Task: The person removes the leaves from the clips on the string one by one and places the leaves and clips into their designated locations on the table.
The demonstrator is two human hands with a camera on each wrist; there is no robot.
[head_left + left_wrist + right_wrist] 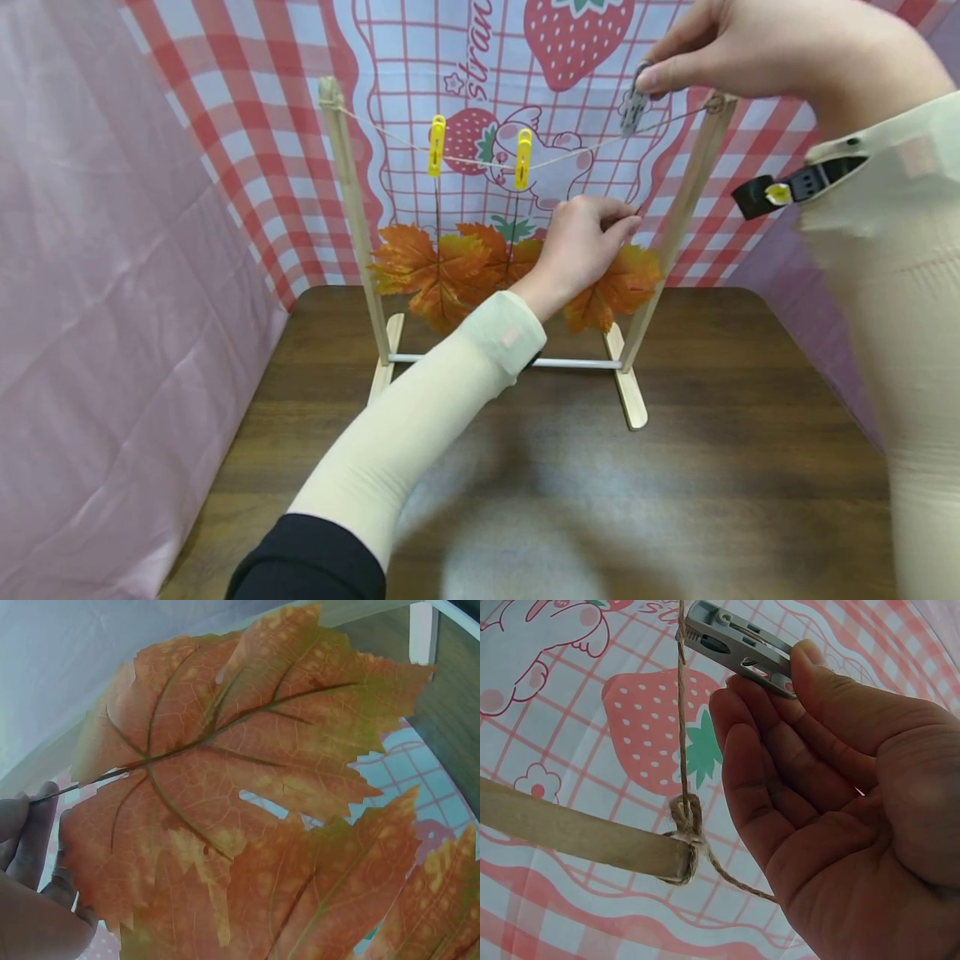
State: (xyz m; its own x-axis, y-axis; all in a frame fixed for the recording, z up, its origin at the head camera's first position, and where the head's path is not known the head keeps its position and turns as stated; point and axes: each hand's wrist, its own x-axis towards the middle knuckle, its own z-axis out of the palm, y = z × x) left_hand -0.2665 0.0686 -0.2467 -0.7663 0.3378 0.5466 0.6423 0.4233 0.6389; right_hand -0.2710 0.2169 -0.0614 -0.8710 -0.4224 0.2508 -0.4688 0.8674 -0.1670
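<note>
My left hand (577, 250) pinches the thin dark stem (56, 795) of an orange artificial maple leaf (618, 287), below the right part of the twine line (390, 133). My right hand (757, 50) holds a grey clothespin (739, 649) between thumb and fingers, its far end right at the twine near the right post. Two yellow clothespins, one on the left (437, 146) and one near the middle (523, 160), sit on the line. From them hang two more maple leaves (435, 275), the second partly hidden behind my left hand.
The twine is tied between two wooden posts (352, 200), joined low by a white rod (577, 363) and standing on flat wooden feet (630, 392). Beneath is a brown wooden table (315, 467). A red-checked strawberry cloth (262, 108) hangs behind, pink fabric (112, 292) at left.
</note>
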